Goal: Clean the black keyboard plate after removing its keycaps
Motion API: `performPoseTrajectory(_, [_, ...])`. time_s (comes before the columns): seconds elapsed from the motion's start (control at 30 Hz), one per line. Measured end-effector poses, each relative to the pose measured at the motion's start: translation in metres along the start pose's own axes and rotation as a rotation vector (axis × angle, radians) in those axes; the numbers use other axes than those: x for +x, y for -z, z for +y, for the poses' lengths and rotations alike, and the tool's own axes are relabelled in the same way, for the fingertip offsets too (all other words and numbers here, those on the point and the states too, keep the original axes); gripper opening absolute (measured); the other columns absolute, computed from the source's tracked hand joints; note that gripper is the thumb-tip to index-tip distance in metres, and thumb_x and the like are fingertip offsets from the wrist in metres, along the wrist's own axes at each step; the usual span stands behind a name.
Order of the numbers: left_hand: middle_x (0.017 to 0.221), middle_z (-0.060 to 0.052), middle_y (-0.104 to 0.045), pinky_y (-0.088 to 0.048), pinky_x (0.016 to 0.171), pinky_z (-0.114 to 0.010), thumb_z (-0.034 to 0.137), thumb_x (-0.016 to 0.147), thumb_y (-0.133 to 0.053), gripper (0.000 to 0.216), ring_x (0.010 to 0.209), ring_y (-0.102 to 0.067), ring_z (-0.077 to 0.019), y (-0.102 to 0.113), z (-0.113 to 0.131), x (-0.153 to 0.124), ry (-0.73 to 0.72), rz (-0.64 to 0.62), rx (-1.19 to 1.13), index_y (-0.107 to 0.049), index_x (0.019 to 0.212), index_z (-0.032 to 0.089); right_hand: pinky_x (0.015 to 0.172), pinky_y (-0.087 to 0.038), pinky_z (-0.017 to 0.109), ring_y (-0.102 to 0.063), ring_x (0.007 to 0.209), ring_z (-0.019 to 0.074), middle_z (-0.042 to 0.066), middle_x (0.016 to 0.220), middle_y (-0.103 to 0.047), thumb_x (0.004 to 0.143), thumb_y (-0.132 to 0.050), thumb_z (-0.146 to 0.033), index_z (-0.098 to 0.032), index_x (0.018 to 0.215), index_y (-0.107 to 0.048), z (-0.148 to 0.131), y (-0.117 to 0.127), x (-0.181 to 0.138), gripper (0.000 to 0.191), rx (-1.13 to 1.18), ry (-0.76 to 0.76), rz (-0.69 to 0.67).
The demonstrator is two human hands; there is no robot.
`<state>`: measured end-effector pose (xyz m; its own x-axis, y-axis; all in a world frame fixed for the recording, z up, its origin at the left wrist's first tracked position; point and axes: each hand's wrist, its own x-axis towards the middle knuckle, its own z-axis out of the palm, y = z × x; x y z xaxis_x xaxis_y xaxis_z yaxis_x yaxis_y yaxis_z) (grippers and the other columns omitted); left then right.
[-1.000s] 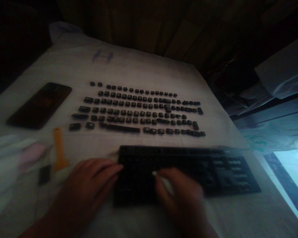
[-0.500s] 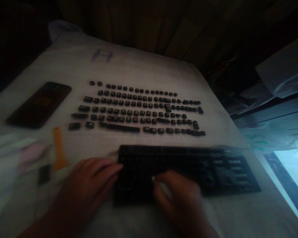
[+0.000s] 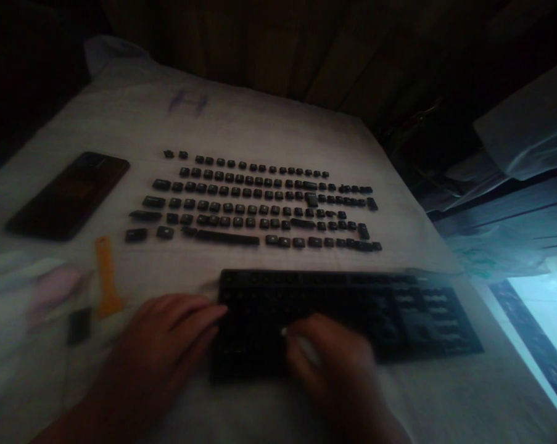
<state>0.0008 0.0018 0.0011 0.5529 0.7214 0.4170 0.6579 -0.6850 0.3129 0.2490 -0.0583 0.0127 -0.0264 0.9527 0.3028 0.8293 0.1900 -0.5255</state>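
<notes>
A black keyboard base [image 3: 352, 280] with its keycaps taken off lies in front of me on a white cloth-covered surface. At its left edge my left hand [image 3: 171, 339] grips the frame, fingertips just over the rim. My right hand [image 3: 329, 357] is closed in a pinch low over the middle-left of the base. A small pale tip [image 3: 284, 332] pokes out from between its fingers; dimness and blur hide what the thing is. Beyond the base, the loose black keycaps [image 3: 239, 208] lie in several rows, with the long spacebar [image 3: 227, 238] in the nearest row.
A dark smartphone [image 3: 70, 194] lies at the left. Nearer are an orange flat scraper-like tool [image 3: 106, 277], a small dark square [image 3: 79, 325] and a crumpled white and pink cloth [image 3: 51, 290]. The white surface [image 3: 278, 111] ends at a dark wooden wall [image 3: 259, 49].
The view has shifted slightly, so everything sits a little further left. Both hands keep nearly the same places on the keyboard base; the right hand's pinch stays closed.
</notes>
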Motion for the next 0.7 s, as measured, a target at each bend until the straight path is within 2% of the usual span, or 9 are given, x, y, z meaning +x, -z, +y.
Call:
performPoseTrajectory(0.2, [0.098, 0.002, -0.076, -0.056, 0.074, -0.033, 0.037, 0.100, -0.047, 0.023, 0.084, -0.072, -0.0170, 0.000, -0.001, -0.001, 0.003, -0.005, 0.000, -0.065, 0.113, 0.030, 0.051, -0.044, 0.021, -0.064, 0.050, 0.0118, -0.001, 0.060, -0.066, 0.082, -0.048, -0.011, -0.020, 0.068, -0.065, 0.001, 0.016, 0.010, 0.024, -0.046, 0.058, -0.078])
performPoseTrajectory(0.47, [0.099, 0.000, -0.075, -0.056, 0.075, -0.034, 0.036, 0.100, -0.047, 0.025, 0.085, -0.071, -0.0185, -0.002, -0.002, -0.005, 0.021, -0.019, -0.003, -0.066, 0.114, 0.029, 0.048, -0.045, 0.021, -0.063, 0.047, 0.0118, -0.002, 0.058, -0.065, 0.083, -0.048, -0.012, -0.021, 0.067, -0.064, 0.003, 0.022, 0.010, 0.024, -0.066, 0.039, -0.059])
performPoseTrajectory(0.7, [0.096, 0.001, -0.076, -0.056, 0.073, -0.032, 0.037, 0.099, -0.048, 0.023, 0.083, -0.071, -0.0177, -0.001, -0.002, -0.002, 0.019, 0.000, -0.002, -0.067, 0.112, 0.031, 0.056, -0.050, 0.024, -0.068, 0.058, 0.0142, 0.001, 0.070, -0.071, 0.094, -0.054, -0.018, -0.019, 0.085, -0.069, 0.009, 0.013, 0.008, 0.018, -0.002, 0.013, 0.114])
